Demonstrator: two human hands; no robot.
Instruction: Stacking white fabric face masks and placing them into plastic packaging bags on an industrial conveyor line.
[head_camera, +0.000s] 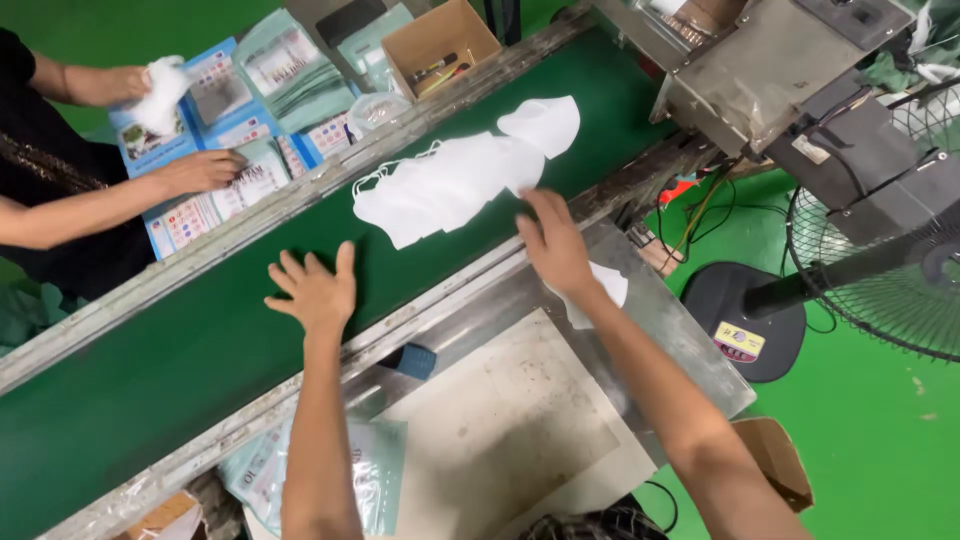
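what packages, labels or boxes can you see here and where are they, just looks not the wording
Printed packets: flat blue and teal pouches, far side of the green belt, under a co-worker's hand.
Cardboard box: open, brown, top centre beyond the belt.
Clear teal bags: flat, bottom edge by the left forearm.
Yellow-and-red label: on the black fan base, right.

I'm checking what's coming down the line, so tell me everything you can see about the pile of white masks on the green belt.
The pile of white masks lies flat on the green belt, near the machine end. They look like soft, thin fabric, overlapping loosely in a fanned heap, with thin ear loops showing at the left edge. One mask sits a little apart at the upper right. The right hand has its fingertips at the pile's lower right edge; the left hand hovers spread open over bare belt, apart from it.
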